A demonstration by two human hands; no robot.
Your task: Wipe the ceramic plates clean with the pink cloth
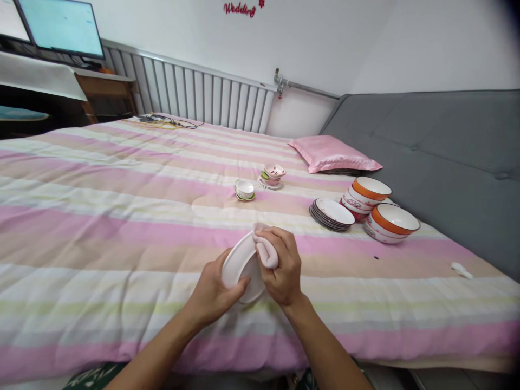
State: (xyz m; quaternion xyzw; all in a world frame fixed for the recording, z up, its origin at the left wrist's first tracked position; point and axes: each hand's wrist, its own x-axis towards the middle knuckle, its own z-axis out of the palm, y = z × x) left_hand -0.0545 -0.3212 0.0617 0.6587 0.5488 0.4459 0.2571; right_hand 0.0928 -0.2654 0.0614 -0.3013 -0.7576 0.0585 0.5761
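My left hand (215, 287) grips a white plate (235, 265) by its left rim, thumb across the inside face. The plate is tilted up above the striped bedspread. In my right hand (282, 262) is a folded pale pink cloth (267, 253), pressed against the plate's upper right rim. My right hand and the cloth hide part of that rim.
On the striped bedspread (142, 227) stand small white dishes (245, 188), another small stack of dishes (273, 173), stacked plates (333, 213) and orange-rimmed bowls (394, 221). A pink pillow (333, 153) lies near the grey headboard (439, 141). Cables (166, 120) lie at the far edge.
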